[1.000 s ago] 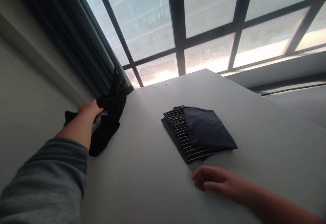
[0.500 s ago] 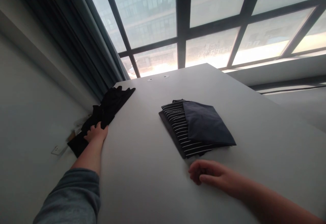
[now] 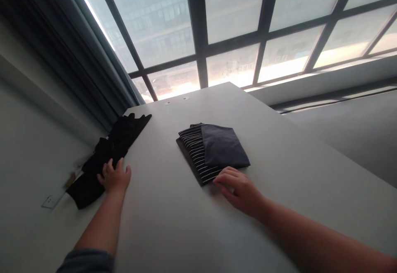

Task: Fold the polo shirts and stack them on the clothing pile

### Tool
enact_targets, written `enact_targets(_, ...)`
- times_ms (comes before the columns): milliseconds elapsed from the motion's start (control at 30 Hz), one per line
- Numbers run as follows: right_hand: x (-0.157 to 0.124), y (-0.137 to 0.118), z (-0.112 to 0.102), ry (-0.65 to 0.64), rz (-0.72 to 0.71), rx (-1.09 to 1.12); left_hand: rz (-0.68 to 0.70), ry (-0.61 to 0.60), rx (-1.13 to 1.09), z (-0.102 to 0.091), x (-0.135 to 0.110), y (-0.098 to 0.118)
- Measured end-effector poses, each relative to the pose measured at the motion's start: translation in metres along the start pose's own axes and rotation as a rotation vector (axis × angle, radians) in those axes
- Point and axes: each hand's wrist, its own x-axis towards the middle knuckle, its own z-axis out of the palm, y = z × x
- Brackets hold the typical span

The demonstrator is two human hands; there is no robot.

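Observation:
My left hand (image 3: pixel 115 176) rests with its fingers spread on a heap of black clothing (image 3: pixel 116 138) along the table's left edge. Part of that cloth hangs over the side. Near the middle of the white table lies a stack of folded clothes. On top is a dark blue-grey folded garment (image 3: pixel 225 145), over a black garment with white stripes (image 3: pixel 194 149); a dark grey one (image 3: pixel 190 161) shows at the lower left. My right hand (image 3: pixel 237 188), its fingers loosely curved and the thumb apart, is at the stack's near edge. Whether the fingertips touch the cloth is unclear.
The white table (image 3: pixel 161 215) reaches towards large dark-framed windows (image 3: pixel 201 64). A dark curtain (image 3: pixel 83 58) hangs at the left, by the wall. A wall socket (image 3: pixel 50 201) sits low at the left, below the table's edge.
My right hand has moved forward to the stack's near edge. My left hand stays on the black clothing, its fingers more spread. The whole view has shifted a little.

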Motion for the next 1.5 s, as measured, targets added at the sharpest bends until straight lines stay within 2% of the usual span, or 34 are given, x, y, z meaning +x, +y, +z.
enact_targets(100, 0.006, 0.016, -0.013, 0.193, -0.012, -0.212, 0.134, -0.020, -0.036, -0.005, -0.020, 0.029)
enact_targets(167, 0.008, 0.035, -0.017, 0.222, 0.093, -0.345, 0.215, -0.056, -0.090, -0.009, -0.033, 0.050)
enact_targets(233, 0.008, 0.055, -0.018, 0.188, 0.226, -0.414, 0.266, -0.098, -0.171, -0.015, -0.046, 0.073)
enact_targets(367, 0.006, 0.082, -0.013, 0.131, 0.429, -0.345, 0.295, -0.167, -0.467, -0.033, -0.083, 0.133)
enact_targets(500, 0.005, 0.089, -0.015, 0.189, 0.511, -0.237, 0.396, -0.201, -0.830, -0.061, -0.141, 0.201)
enact_targets(567, 0.006, 0.091, -0.019, 0.229, 0.544, -0.195, 0.447, -0.225, -0.907, -0.074, -0.169, 0.226)
enact_targets(633, 0.008, 0.093, -0.024, 0.243, 0.554, -0.151, 0.529, -0.245, -0.901, -0.082, -0.187, 0.240)
enact_targets(733, 0.010, 0.094, -0.031, 0.254, 0.539, -0.118, 0.617, -0.274, -0.857, -0.081, -0.191, 0.240)
enact_targets(867, 0.012, 0.086, -0.036, 0.313, 0.518, -0.079, 0.604, -0.296, -0.886, -0.069, -0.172, 0.228)
enact_targets(1000, 0.012, 0.063, -0.034, 0.345, 0.363, -0.132, 0.599, -0.297, -0.958, -0.066, -0.168, 0.226)
enact_targets(1167, 0.007, 0.027, -0.022, 0.105, 0.020, -0.140, 0.607, -0.293, -1.063, -0.072, -0.175, 0.229)
enact_targets(1300, 0.000, 0.003, -0.023, -0.014, -0.289, -0.178, 0.580, -0.219, -1.145, -0.086, -0.172, 0.226)
enact_targets(1367, -0.003, -0.006, -0.025, -0.059, -0.413, -0.160, 0.604, -0.222, -1.196, -0.094, -0.170, 0.224)
enact_targets(1433, -0.005, -0.012, -0.024, -0.109, -0.471, -0.135, 0.619, -0.259, -1.298, -0.099, -0.170, 0.223)
enact_targets(1500, -0.006, -0.010, -0.020, -0.152, -0.427, -0.139, 0.509, -0.329, -1.420, -0.099, -0.169, 0.224)
